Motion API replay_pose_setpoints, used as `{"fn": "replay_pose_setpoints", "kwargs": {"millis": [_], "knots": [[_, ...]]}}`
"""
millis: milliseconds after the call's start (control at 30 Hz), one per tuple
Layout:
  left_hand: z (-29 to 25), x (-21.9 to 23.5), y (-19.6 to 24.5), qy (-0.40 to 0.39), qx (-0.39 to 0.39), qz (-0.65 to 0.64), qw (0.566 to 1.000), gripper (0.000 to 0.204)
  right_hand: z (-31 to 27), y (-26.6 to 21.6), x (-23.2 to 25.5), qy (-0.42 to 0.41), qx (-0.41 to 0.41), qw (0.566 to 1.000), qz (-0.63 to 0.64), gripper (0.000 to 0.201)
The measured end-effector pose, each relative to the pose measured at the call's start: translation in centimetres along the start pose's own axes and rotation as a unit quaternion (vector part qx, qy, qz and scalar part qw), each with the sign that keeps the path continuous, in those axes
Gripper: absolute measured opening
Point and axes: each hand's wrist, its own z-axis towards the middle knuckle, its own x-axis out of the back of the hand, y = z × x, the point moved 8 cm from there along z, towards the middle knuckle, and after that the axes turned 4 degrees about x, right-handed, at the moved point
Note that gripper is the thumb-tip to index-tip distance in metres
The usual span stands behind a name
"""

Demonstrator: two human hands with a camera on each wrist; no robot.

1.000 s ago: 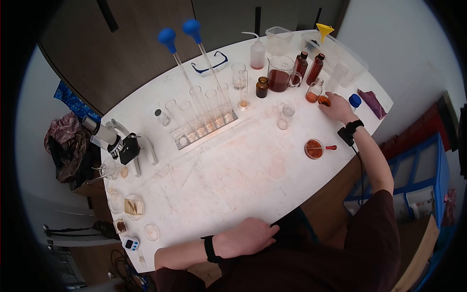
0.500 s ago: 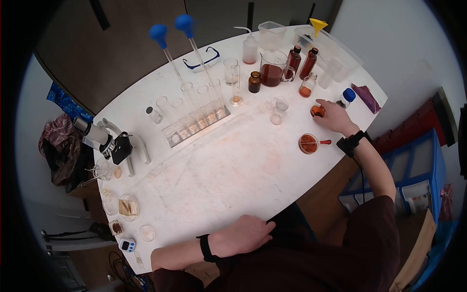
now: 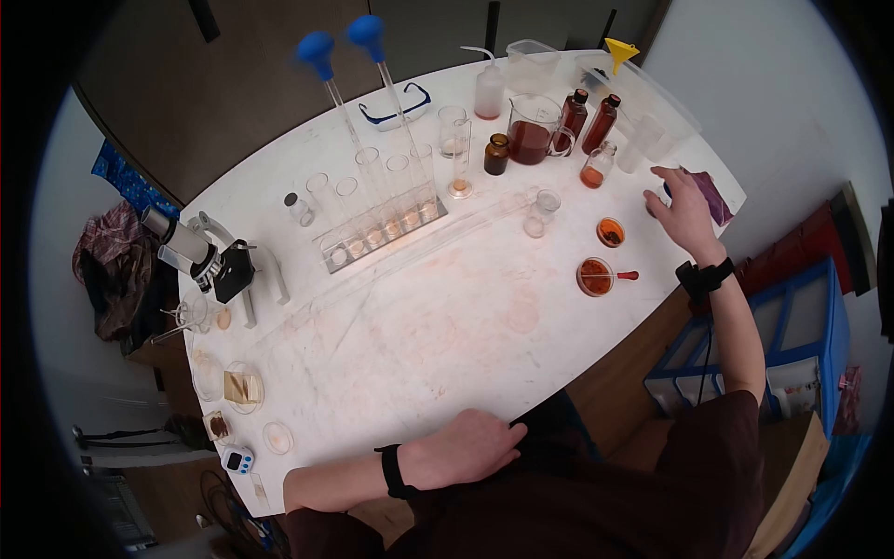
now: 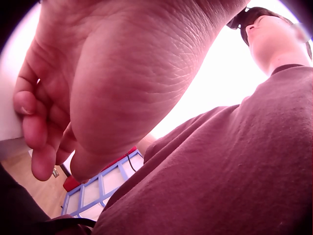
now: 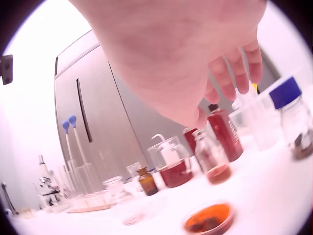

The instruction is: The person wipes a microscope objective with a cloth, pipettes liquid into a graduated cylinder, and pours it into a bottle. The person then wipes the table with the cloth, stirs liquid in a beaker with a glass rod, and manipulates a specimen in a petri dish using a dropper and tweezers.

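Observation:
My right hand [image 3: 685, 210] is at the right side of the table, fingers spread and slightly bent, holding nothing. It covers most of a jar with a blue cap [image 5: 285, 93], which stands just past the fingers in the right wrist view. Left of the hand sits a small round dish [image 3: 610, 232] of orange liquid with dark bits in it. Nearer me lies a petri dish [image 3: 592, 271] with reddish-brown contents and a red-handled tool [image 3: 628, 276] across it. My left hand [image 3: 466, 451] hangs loosely curled at the table's near edge, with nothing in it.
Behind the dishes stand a bottle with orange liquid [image 3: 593, 176], two dark red bottles [image 3: 602, 125], a beaker of red liquid [image 3: 531, 142] and an amber bottle [image 3: 496, 155]. A test tube rack [image 3: 386, 235] and a microscope [image 3: 233, 270] are further left. A purple cloth [image 3: 712, 196] lies beyond my right hand.
My right hand has set the small orange dish down nearer me, let go of it and moved right to the blue-capped jar. The left hand has stayed where it was.

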Motion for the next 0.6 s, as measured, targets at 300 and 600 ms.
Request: {"fn": "replay_pose_setpoints", "kwargs": {"millis": [300,600], "knots": [[-0.3,0.5,0.1,-0.009,0.0,0.0,1.0,0.026,1.0,10.1,-2.4,-0.033,-0.093,0.994,-0.043,0.048],[0.1,-0.2,-0.2,-0.005,-0.001,-0.002,1.0,0.026,3.0,9.0,-3.4,-0.048,-0.101,0.993,-0.045,0.047]]}}
